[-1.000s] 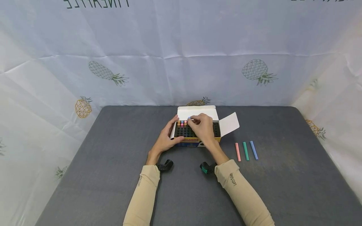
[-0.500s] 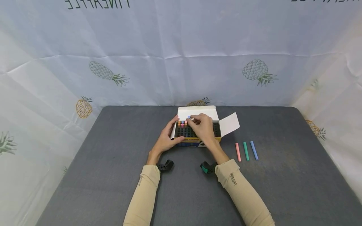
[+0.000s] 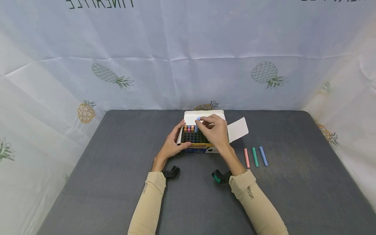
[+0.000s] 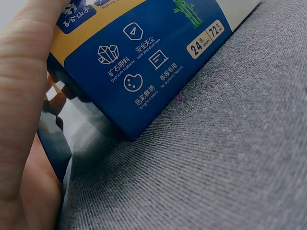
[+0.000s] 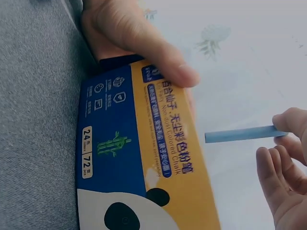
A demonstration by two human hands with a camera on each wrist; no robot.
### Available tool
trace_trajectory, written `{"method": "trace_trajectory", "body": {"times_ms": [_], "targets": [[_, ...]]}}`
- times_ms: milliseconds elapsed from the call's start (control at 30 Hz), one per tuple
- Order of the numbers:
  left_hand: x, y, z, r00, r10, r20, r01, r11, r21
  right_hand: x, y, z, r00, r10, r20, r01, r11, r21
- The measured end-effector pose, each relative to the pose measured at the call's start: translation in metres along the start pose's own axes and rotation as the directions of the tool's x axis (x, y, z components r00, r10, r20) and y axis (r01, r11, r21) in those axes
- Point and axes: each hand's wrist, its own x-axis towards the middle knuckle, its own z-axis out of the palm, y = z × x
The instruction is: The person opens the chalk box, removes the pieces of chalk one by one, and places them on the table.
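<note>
Your right hand (image 3: 215, 130) pinches the blue chalk (image 3: 196, 126) close to its top end, with your thumb and a fingertip. It stands a bit tilted over the far left part of the black holder (image 3: 191, 137), just right of the colored sticks (image 3: 189, 129). Your left hand (image 3: 171, 144) grips the left end of the box (image 3: 195, 150), thumb on the near side and fingers spread apart from it.

You hold only one end, so the blue chalk could swing or slip and fall. If you push it down crooked, it could hit a stick next to it, or snap, since chalk breaks easily. If your left hand lets go, a bump could make the box slide. Your right arm is near the pink stick (image 3: 246, 158), so your sleeve (image 3: 243, 186) could roll it into the green stick (image 3: 255, 157).

From your head, you can see the holes, but not well whether the low end sits in one. The right wrist view shows that end bare, just past the box's top edge. The left wrist view shows the box's printed near side and your left thumb up close, but no blue chalk.
</note>
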Motion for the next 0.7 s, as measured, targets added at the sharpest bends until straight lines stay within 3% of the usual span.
{"method": "trace_trajectory", "body": {"times_ms": [333, 567, 700], "targets": [[0.001, -0.001, 0.0, 1.0, 0.009, 0.001, -0.009, 1.0, 0.03, -0.017, -0.013, -0.013, 0.999, 0.004, 0.047, -0.007, 0.999, 0.048], [0.005, -0.029, -0.001, 1.0, 0.016, -0.018, -0.015, 0.999, 0.041, -0.029, -0.024, -0.023, 0.996, -0.041, 0.075, 0.037, 0.998, 0.058], [0.005, -0.035, -0.002, 0.999, 0.029, -0.019, -0.028, 0.999, 0.041, -0.037, -0.029, -0.029, 0.994, -0.055, 0.094, 0.048, 0.996, 0.072]]}}
